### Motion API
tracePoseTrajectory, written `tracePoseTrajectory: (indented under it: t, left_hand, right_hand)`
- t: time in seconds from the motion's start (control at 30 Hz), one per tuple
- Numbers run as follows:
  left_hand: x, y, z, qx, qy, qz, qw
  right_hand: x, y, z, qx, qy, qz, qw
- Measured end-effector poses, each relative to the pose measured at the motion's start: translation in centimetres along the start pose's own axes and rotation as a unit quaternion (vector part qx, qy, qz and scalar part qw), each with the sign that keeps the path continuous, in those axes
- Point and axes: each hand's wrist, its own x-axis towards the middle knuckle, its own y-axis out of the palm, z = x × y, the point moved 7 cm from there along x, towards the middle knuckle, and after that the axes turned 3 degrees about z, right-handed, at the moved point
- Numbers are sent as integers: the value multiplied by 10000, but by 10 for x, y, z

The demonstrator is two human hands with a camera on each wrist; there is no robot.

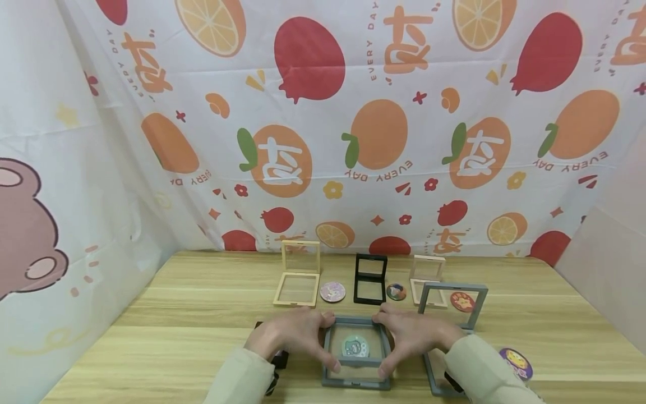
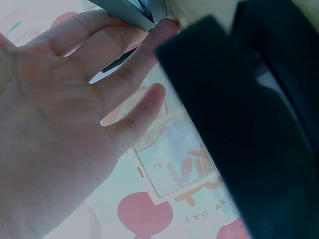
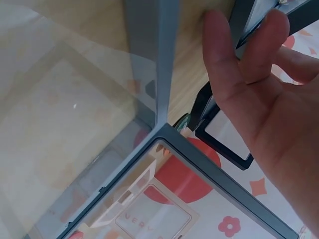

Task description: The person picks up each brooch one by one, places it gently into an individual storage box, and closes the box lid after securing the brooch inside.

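Between the two hands is a grey square display frame [image 1: 355, 384] with clear film. A round green badge [image 1: 355, 347] with a cartoon figure shows inside it. The frame's upper half leans low over its lower half, leaving a gap at the front. My left hand [image 1: 298, 334] grips the left side, thumb at the front bar and fingers by the back corner. On the right side my right hand [image 1: 416, 332] grips it likewise. In the left wrist view, fingertips touch a corner of the grey frame [image 2: 130, 12]; a large dark shape hides much there.
Another grey frame [image 1: 478, 306] stands opened by the right forearm, near a purple-and-yellow badge [image 1: 517, 363]. Behind are opened cream [image 1: 276, 292], black [image 1: 370, 278] and pale pink frames [image 1: 428, 260], with badges [image 1: 333, 292] beside them. Dark objects [image 1: 280, 360] lie partly under the left wrist.
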Motion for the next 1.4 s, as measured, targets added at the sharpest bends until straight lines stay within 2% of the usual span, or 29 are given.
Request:
tracePoseTrajectory:
  t: [0.13, 0.37, 0.67, 0.93, 1.07, 1.13, 1.3, 1.4]
  left_hand:
    - [-1, 2, 0, 137, 5, -106, 9999]
    - [-2, 3, -2, 392, 8, -244, 9989]
    - [-3, 6, -5, 763, -3, -283, 9967]
    - [-4, 8, -7, 973, 156, -407, 9943]
    - [-6, 10, -10, 1251, 301, -557, 9901]
    - [-7, 12, -12, 1458, 352, -645, 9866]
    - [-8, 16, -15, 1965, 479, -901, 9752]
    - [-9, 17, -17, 2195, 498, -990, 9693]
  right_hand:
    - [-7, -4, 18, -8, 71, -23, 10000]
    - [-13, -6, 28, -110, 183, -187, 9996]
    - [-10, -3, 24, -217, 206, -305, 9991]
    - [-9, 3, 21, -500, -179, -445, 9976]
    - [-7, 8, 18, -836, -427, -583, 9939]
    - [-6, 10, 19, -976, -410, -612, 9925]
    - [-9, 9, 31, -1045, -38, -603, 9927]
    - [-10, 9, 37, -1242, -13, -667, 9900]
